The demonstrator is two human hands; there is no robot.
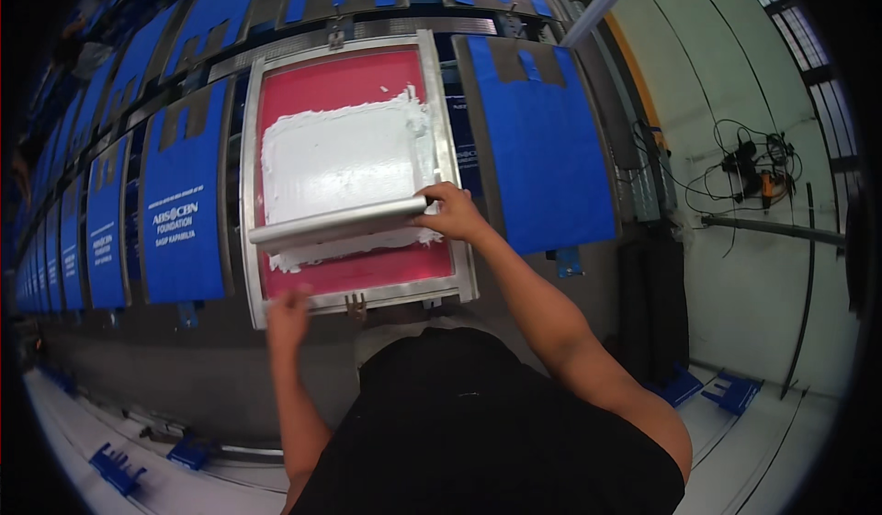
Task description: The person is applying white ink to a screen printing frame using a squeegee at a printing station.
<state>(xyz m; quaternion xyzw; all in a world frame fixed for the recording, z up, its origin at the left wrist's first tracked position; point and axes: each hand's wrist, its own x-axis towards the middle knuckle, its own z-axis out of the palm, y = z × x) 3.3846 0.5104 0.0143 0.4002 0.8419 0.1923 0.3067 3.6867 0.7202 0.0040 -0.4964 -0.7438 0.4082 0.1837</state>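
A screen printing frame [247,184] with pale metal sides and red mesh [386,271] lies in front of me. Thick white ink [335,152] covers the mesh's middle, with ragged edges. Across the lower part of the ink rests a long silver squeegee [335,221], tilted slightly up to the right. My right hand [452,214] grips its right end, thumb and fingers closed round it. The squeegee's left end is free. My left hand [288,313] is by the frame's near left corner, its fingers smeared by motion; whether it touches the frame is unclear.
Blue cut fabric pieces [542,147] lie on dark boards on both sides, with a long row [188,230] to the left. A metal rail [395,26] runs behind the frame. Tangled cables [758,161] lie on the pale floor at right. Blue scraps [732,391] lie behind me.
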